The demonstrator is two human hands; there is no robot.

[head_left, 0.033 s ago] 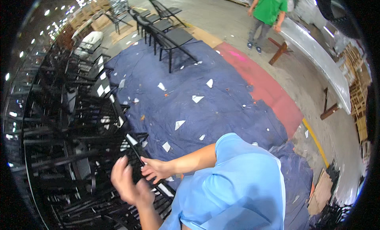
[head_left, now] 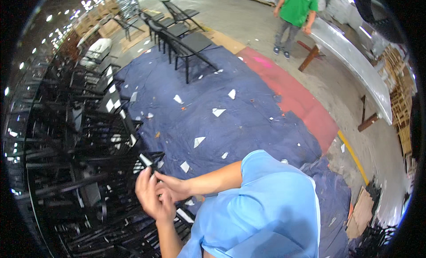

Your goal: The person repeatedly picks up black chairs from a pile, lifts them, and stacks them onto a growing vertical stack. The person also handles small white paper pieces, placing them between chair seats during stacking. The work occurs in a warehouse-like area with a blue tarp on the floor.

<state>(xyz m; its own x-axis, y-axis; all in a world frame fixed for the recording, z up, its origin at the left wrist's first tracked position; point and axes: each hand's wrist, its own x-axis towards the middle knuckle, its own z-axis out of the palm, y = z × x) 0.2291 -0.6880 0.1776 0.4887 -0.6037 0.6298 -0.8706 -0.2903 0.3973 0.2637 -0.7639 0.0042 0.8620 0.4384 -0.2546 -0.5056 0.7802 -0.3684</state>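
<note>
My left hand [head_left: 151, 196] is raised at the lower left with its fingers stretched upward. Against it comes my right hand [head_left: 174, 187], which reaches in from the blue sleeve; the two palms overlap and seem to touch. Part of the right fingers is hidden behind the left hand. I see nothing held in either hand. Just beyond them is a dense mass of black chairs [head_left: 91, 191], its nearest pieces carrying white patches.
Several black chairs [head_left: 195, 42] stand on the dark blue floor cloth [head_left: 173, 120], scattered with white scraps. A red mat [head_left: 306, 122] borders it. A person in a green shirt [head_left: 298, 8] stands by a long silver-covered table [head_left: 355, 58]. Cardboard [head_left: 360, 213] lies lower right.
My hands, apart before with nothing in them, have come together. The left hand moved right toward the right hand. The view has shifted slightly.
</note>
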